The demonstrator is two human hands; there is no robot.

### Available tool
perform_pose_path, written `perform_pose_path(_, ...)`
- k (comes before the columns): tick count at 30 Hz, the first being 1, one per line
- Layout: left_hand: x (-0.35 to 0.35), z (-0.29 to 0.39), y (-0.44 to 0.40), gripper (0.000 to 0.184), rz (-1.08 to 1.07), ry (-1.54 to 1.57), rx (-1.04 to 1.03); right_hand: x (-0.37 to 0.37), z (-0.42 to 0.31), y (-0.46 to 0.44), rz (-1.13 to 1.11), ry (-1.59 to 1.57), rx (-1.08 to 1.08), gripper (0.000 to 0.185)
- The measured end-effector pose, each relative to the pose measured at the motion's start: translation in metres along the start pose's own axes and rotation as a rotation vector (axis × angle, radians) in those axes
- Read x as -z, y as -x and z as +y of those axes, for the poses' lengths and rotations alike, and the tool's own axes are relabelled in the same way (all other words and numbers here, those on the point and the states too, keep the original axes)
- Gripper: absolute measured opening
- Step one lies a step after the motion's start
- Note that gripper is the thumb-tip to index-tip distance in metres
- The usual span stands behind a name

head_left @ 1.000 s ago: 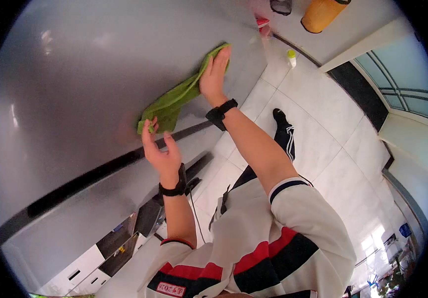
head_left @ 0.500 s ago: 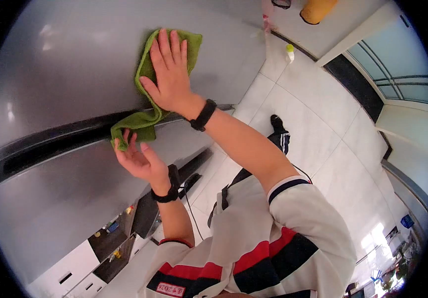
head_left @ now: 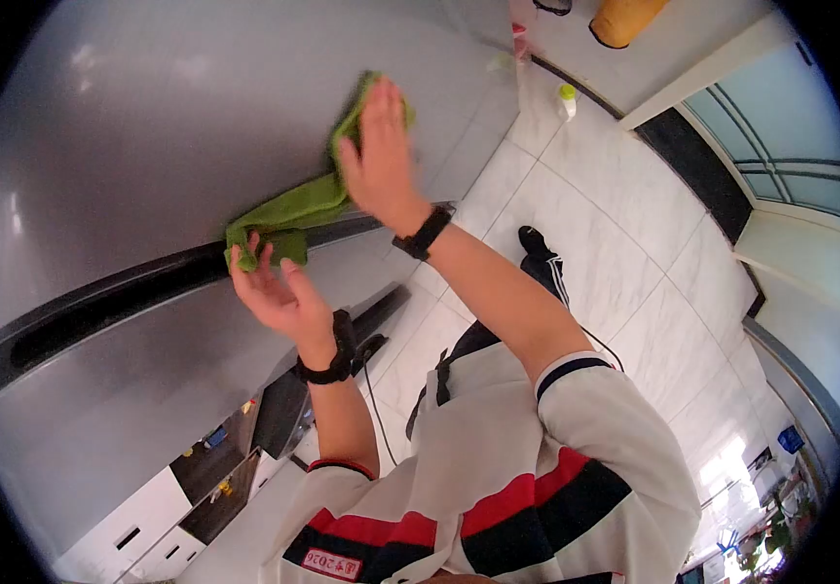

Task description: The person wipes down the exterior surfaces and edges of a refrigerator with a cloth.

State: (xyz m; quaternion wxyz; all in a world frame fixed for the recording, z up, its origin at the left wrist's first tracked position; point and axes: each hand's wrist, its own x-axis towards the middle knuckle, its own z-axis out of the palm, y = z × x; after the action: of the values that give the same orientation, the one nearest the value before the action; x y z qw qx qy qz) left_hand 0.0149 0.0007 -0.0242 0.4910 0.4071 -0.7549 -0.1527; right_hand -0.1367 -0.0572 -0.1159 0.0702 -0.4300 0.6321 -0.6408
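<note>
A green cloth point(head_left: 303, 202) lies bunched and stretched diagonally against the grey metal door point(head_left: 196, 127) of what looks like a refrigerator. My right hand point(head_left: 381, 161) presses the cloth's upper end to the door, its fingers straight and close together. Below and to the left, my left hand point(head_left: 279, 300) has its fingers curled at the cloth's lower end, palm turned up, beside the dark handle groove point(head_left: 118, 297). Part of the cloth is hidden under my right hand. Both wrists wear black bands.
A bottle with a yellow-green cap point(head_left: 566, 102) stands on the pale tiled floor point(head_left: 615, 224). A yellow-orange object point(head_left: 622, 21) is at the top. Glass-paned door point(head_left: 780, 136) is at right. Shelves with small items point(head_left: 210, 467) are at lower left. A dark cable hangs near my left arm.
My right hand has slid right and slightly down along the door, dragging the cloth's upper end, which is now more bunched. My left hand has shifted slightly, still at the lower end.
</note>
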Motion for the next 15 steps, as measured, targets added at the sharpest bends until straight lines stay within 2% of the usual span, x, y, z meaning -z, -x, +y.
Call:
perform_pose_path(3, -0.003, 0.009, -0.006, 0.054, 0.027, -0.023, 0.014, 0.002, -0.05, -0.03, 0.018, -0.067, 0.216, 0.068)
perform_pose_path(6, -0.008, 0.012, -0.012, 0.053, 0.054, -0.038, 0.011, 0.0, -0.068, -0.042, 0.037, -0.1, 0.315, 0.065)
perform_pose_path(12, -0.016, 0.014, -0.012, 0.054, 0.095, -0.076, 0.035, 0.002, -0.025, -0.023, -0.032, -0.116, 0.294, 0.066)
perform_pose_path(15, -0.022, 0.016, -0.014, 0.056, 0.106, -0.084, 0.044, 0.004, 0.007, -0.001, -0.061, -0.084, 0.16, 0.065)
